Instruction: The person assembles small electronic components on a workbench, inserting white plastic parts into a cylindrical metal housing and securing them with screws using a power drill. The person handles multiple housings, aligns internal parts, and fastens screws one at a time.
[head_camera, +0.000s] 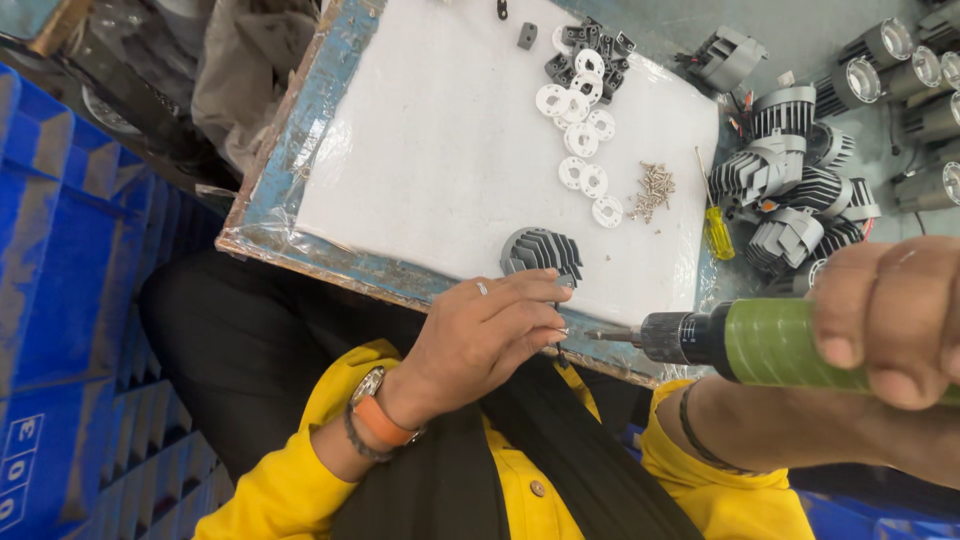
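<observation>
My left hand (490, 335), with a ring and an orange-strapped watch, has its fingers pinched together at the near edge of a dark grey finned heat sink (541, 252). The heat sink lies on a white pad (440, 150). A thin black wire hangs below the fingertips. My right hand (890, 320) grips a green-bodied electric screwdriver (775, 345) held level. Its bit tip (598, 335) points left and stops just short of my left fingertips.
On the pad lie white round discs (580, 130), small dark brackets (595, 45) and a pile of screws (650, 190). A yellow-handled screwdriver (717, 232), grey finned housings (790, 190) and lensed lamps (900, 60) lie to the right. Blue crates (60, 300) stand at the left.
</observation>
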